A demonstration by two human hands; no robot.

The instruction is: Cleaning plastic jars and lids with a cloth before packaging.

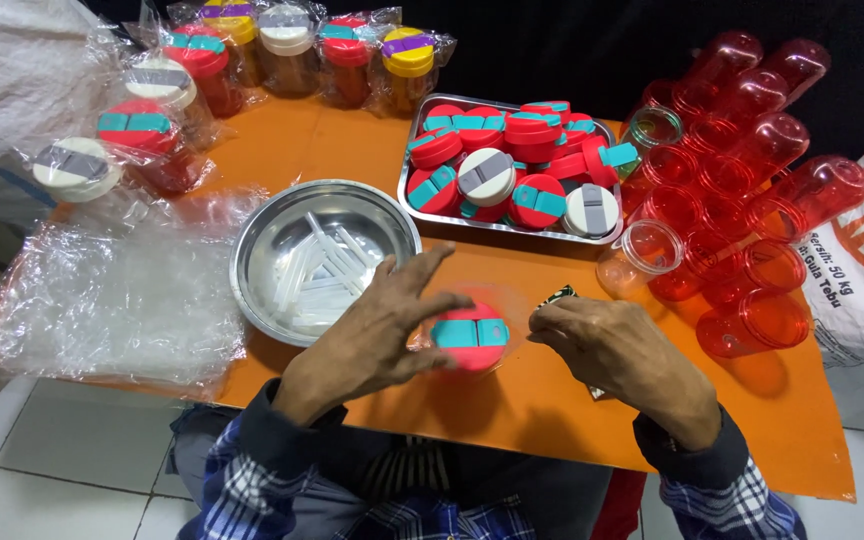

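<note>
Partly hidden, red lid (469, 335) in left hand (372, 335) grip; right hand (602, 345) closed on a barely visible dark object (556, 294).

The table (352, 140) is orange; the lid (469, 337) between the hands is red with a teal flap, and the sleeves (242, 490) are blue-and-white plaid. The tray (512, 226) holds red lids (537, 200) with teal flaps and white lids (485, 176) with grey ones, beside clear red jars (742, 110). The steel bowl (257, 235) holds whitish, perhaps translucent, strips (322, 265), and the bagged jars (407, 55) have yellow, white and red tops.
</note>
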